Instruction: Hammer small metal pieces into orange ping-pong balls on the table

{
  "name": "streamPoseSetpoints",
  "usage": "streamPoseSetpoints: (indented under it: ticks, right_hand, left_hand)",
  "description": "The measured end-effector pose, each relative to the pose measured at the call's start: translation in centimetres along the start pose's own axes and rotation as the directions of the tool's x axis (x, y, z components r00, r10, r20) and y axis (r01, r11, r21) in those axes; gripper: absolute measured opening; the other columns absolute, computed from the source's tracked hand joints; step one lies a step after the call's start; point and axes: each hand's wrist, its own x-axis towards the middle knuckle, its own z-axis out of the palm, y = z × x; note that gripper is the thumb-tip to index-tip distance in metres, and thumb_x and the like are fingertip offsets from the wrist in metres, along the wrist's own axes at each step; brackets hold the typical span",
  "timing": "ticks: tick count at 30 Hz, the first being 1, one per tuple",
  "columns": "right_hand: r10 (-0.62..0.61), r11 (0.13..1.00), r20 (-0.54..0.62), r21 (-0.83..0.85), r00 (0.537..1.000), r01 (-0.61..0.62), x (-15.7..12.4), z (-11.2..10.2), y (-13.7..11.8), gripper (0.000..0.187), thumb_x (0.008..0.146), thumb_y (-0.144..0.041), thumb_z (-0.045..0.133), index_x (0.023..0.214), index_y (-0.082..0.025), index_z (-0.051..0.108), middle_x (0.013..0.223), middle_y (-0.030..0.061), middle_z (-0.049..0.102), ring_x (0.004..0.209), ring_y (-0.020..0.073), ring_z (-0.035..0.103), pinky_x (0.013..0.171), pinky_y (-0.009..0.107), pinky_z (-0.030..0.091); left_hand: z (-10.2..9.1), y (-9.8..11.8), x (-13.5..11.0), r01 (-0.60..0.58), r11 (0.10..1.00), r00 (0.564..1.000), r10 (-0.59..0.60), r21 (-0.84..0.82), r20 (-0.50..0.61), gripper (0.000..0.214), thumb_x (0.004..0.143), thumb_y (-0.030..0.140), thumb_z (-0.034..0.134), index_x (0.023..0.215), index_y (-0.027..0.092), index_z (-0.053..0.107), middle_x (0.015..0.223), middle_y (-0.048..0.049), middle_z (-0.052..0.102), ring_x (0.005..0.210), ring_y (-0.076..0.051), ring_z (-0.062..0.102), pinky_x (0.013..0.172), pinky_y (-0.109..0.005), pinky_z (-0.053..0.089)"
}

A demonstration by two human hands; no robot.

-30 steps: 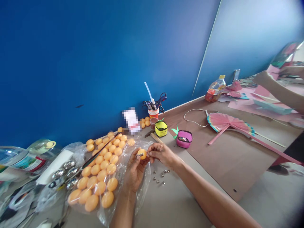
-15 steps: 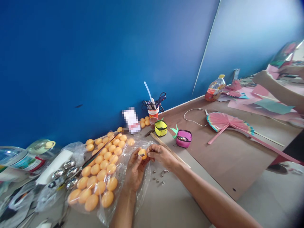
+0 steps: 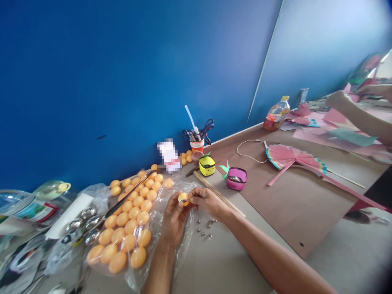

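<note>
An orange ping-pong ball [image 3: 183,197] is held between both hands in the middle of the view. My left hand [image 3: 174,218] curls around its left and lower side, thumb in front. Bent fingers of my right hand [image 3: 204,200] pinch at its right edge; whether they also grip something small is hidden. A small dark, shiny spot shows on the ball's front, too small to name. Just below my right hand, several small silvery bells [image 3: 203,233] lie loose on the grey table. Left of my hands, many similar balls [image 3: 130,226] lie in a clear plastic bag [image 3: 180,253].
Thin sticks [image 3: 219,192], a yellow basket [image 3: 207,165] and a magenta basket [image 3: 236,179] stand beyond my right hand. Behind is a cup of pens [image 3: 197,143]. A pink paper fan [image 3: 295,157] lies right; shiny metal balls [image 3: 88,222] sit left. Another person's arm [image 3: 358,112] reaches in far right.
Both hands stay almost in place around the ball. The whole view has shifted very slightly. At the far right, the other person's hand and pink paper have moved a little.
</note>
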Motion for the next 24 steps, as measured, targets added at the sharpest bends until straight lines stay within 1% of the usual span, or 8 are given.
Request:
streamPoseSetpoints:
  ticks: [5,9,16,20,24]
  right_hand:
    - [0.016,1.0,-0.016,-0.01,1.0,-0.016,-0.1,0.0,0.0,0.016,0.073,-0.032,0.07,0.073,-0.018,0.061,0.058,-0.0036,0.055,0.059,0.0124,0.047,0.061,0.027,0.037]
    - [0.035,0.999,-0.028,0.018,0.999,-0.035,-0.1,0.1,0.0,0.013,0.071,-0.029,0.069,0.072,-0.018,0.062,0.055,-0.0039,0.055,0.056,0.012,0.047,0.059,0.026,0.037]
    - [0.072,0.995,-0.055,0.079,0.996,-0.068,0.2,0.4,0.7,0.014,0.07,-0.028,0.07,0.072,-0.018,0.06,0.054,-0.0043,0.057,0.054,0.0115,0.05,0.06,0.026,0.039]
    - [0.069,0.995,-0.056,0.08,0.996,-0.064,0.3,0.5,1.1,0.016,0.072,-0.029,0.071,0.072,-0.019,0.06,0.056,-0.0038,0.058,0.054,0.012,0.053,0.061,0.027,0.041]
    - [0.047,0.997,-0.083,0.062,0.995,-0.041,0.4,0.7,1.3,0.015,0.072,-0.029,0.07,0.073,-0.019,0.059,0.056,-0.0036,0.058,0.054,0.012,0.053,0.06,0.027,0.042]
  left_hand:
    - [-0.1,-0.2,-0.1,-0.014,0.999,1.0,0.015,0.037,-0.027,0.034,0.071,0.028,0.084,0.102,0.025,0.071,0.093,-0.0015,0.073,0.084,-0.017,0.066,0.081,-0.034,0.052]
    - [-0.2,-0.4,-0.1,-0.012,0.999,0.998,0.016,0.053,-0.065,0.036,0.069,0.028,0.085,0.102,0.024,0.071,0.093,-0.0012,0.073,0.084,-0.017,0.066,0.082,-0.033,0.051]
    - [0.0,-0.4,-0.3,-0.015,0.998,0.997,0.019,0.053,-0.072,0.034,0.071,0.027,0.084,0.102,0.024,0.07,0.094,-0.0012,0.072,0.085,-0.017,0.067,0.084,-0.033,0.051]
    - [-0.2,-0.5,-0.3,-0.012,0.997,0.997,0.017,0.076,-0.077,0.035,0.072,0.027,0.083,0.104,0.024,0.069,0.095,-0.0016,0.072,0.086,-0.018,0.067,0.082,-0.031,0.051]
    - [-0.4,-0.8,-0.2,-0.013,0.996,0.997,0.021,0.093,-0.081,0.035,0.073,0.028,0.082,0.105,0.024,0.068,0.097,-0.0009,0.072,0.088,-0.017,0.067,0.084,-0.031,0.052]
